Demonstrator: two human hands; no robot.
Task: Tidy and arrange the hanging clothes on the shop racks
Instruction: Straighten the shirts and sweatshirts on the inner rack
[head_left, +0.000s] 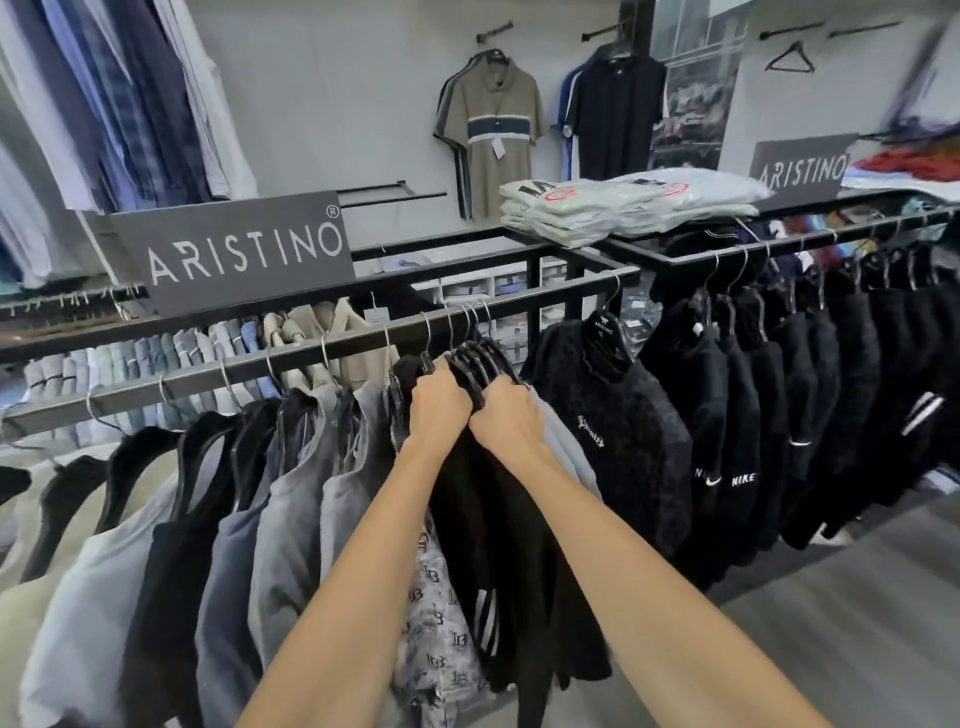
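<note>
step: gathering black hangers (470, 364) on rail (311, 356) | left hand (439, 408), right hand (506, 423): both apparently gripping the bunch | next: space hangers evenly

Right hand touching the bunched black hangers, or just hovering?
Touching. The head view shows the right hand with its fingers curled over the bunched black hangers, no gap between them.

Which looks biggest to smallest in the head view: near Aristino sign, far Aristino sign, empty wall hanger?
1. Near sign, largest.
2. Far sign.
3. Wall hanger, smallest.
The two signs may match in real size; nearness to the camera makes that unsure.
</note>
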